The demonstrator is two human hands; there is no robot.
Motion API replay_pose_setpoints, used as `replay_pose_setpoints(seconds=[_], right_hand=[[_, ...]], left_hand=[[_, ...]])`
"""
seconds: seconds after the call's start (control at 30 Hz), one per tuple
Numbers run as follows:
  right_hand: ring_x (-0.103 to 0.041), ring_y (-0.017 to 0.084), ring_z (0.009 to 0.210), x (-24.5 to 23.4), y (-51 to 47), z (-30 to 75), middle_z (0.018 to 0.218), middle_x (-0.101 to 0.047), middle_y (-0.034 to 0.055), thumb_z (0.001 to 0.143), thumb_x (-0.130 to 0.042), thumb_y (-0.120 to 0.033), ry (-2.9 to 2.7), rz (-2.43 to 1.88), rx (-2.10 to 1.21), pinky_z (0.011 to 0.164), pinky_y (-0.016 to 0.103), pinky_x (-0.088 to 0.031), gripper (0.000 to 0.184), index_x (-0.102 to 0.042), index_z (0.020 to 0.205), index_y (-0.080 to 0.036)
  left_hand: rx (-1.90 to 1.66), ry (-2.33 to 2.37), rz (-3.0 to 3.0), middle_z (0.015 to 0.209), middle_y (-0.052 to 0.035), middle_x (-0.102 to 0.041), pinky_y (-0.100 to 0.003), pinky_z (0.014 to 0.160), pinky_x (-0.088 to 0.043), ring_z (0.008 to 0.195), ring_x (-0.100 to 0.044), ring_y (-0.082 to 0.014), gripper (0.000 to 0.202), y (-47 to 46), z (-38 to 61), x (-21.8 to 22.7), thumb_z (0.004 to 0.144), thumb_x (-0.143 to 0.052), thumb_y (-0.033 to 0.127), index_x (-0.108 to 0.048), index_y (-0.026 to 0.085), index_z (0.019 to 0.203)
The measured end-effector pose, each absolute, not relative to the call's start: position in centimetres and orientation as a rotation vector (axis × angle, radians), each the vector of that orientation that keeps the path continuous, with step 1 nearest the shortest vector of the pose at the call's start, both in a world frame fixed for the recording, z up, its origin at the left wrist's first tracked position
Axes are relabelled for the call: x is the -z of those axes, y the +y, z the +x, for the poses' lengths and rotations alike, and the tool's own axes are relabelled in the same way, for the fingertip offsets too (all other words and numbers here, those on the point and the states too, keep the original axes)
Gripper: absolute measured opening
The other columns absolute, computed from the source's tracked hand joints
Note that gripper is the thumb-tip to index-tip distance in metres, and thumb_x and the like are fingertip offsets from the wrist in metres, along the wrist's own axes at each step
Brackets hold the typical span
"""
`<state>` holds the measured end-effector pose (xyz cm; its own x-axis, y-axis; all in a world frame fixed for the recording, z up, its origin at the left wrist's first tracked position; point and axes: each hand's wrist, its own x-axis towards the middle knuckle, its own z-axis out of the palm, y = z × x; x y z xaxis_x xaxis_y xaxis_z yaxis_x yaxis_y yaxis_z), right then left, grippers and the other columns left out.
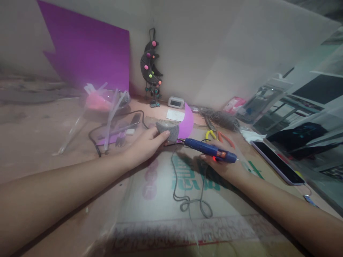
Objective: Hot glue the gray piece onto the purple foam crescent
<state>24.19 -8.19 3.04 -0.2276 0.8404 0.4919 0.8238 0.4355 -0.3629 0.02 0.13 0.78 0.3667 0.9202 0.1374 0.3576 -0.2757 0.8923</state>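
My left hand (154, 141) is closed on a crescent moon cutout; its near end is wrapped in grey cord (173, 132), and the bare upper part is purple card (188, 119). A blue hot glue gun (206, 147) is held in my right hand (218, 159), with a small red light lit on its side. The gun's nozzle touches or nearly touches the edge of the wrapped part. From the crescent a loose length of grey cord (175, 185) trails down and loops on the printed cardboard sheet (160, 210).
Behind stand a finished dark moon hanging (150, 66) and a purple sheet (99, 50) against the wall. Glue sticks (111, 117) lie left. Yellow-handled pliers (210, 135), orange-handled scissors (226, 138), a grey yarn bundle (222, 119) and a phone (277, 162) lie right. A small clock (176, 102) sits behind.
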Motion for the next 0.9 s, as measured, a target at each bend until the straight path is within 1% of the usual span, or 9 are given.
replay_pose_setpoints(seconds=[0.13, 0.3, 0.47, 0.77, 0.9], right_hand=[[-0.056, 0.015, 0.059, -2.98, -8.09, 24.31, 0.068, -0.062, -0.0011, 0.079, -0.062, -0.031, -2.049, -1.419, -0.040, 0.056, 0.029, -0.046, 0.010, -0.058, 0.077, -0.022], [-0.061, 0.017, 0.065, -2.85, -8.05, 24.46, 0.072, -0.064, 0.0007, 0.082, -0.060, -0.032, -2.054, -1.433, 0.026, 0.062, 0.032, -0.049, 0.010, -0.058, 0.079, -0.023], [-0.061, 0.017, 0.066, -2.91, -8.08, 24.54, 0.074, -0.065, 0.0002, 0.082, -0.060, -0.033, -2.060, -1.451, 0.017, 0.060, 0.031, -0.049, 0.010, -0.058, 0.080, -0.023], [-0.062, 0.019, 0.068, -2.73, -7.99, 24.70, 0.076, -0.065, 0.0007, 0.081, -0.063, -0.035, -2.006, -1.484, -0.027, 0.061, 0.033, -0.048, 0.012, -0.059, 0.078, -0.024], [-0.063, 0.021, 0.074, -2.35, -7.84, 25.10, 0.078, -0.065, 0.0009, 0.081, -0.063, -0.035, -1.990, -1.497, -0.022, 0.064, 0.035, -0.049, 0.011, -0.059, 0.081, -0.024]], left_hand=[[-0.875, 1.122, 1.825, 0.057, 0.0025, -0.050, -0.026, 0.053, -0.034, 0.055, -0.048, -0.0135, 0.040, 0.06, -0.06, -0.86, 0.087, -0.046, 0.050, -0.050, 0.018, 0.064], [-0.881, 1.128, 1.849, 0.059, 0.0022, -0.050, -0.027, 0.054, -0.034, 0.057, -0.049, -0.0141, 0.038, 0.07, -0.05, -0.89, 0.087, -0.046, 0.049, -0.050, 0.018, 0.065], [-0.873, 1.103, 1.833, 0.061, 0.0019, -0.051, -0.027, 0.054, -0.033, 0.058, -0.048, -0.0140, 0.037, 0.04, -0.08, -0.89, 0.087, -0.047, 0.048, -0.051, 0.018, 0.067], [-0.860, 1.046, 1.831, 0.061, 0.0014, -0.052, -0.026, 0.053, -0.033, 0.058, -0.049, -0.0143, 0.037, 0.07, -0.08, -0.75, 0.087, -0.048, 0.048, -0.052, 0.017, 0.066], [-0.856, 1.043, 1.850, 0.063, 0.0016, -0.052, -0.026, 0.054, -0.034, 0.058, -0.048, -0.0139, 0.037, 0.15, -0.12, -0.63, 0.087, -0.047, 0.049, -0.051, 0.017, 0.068]])
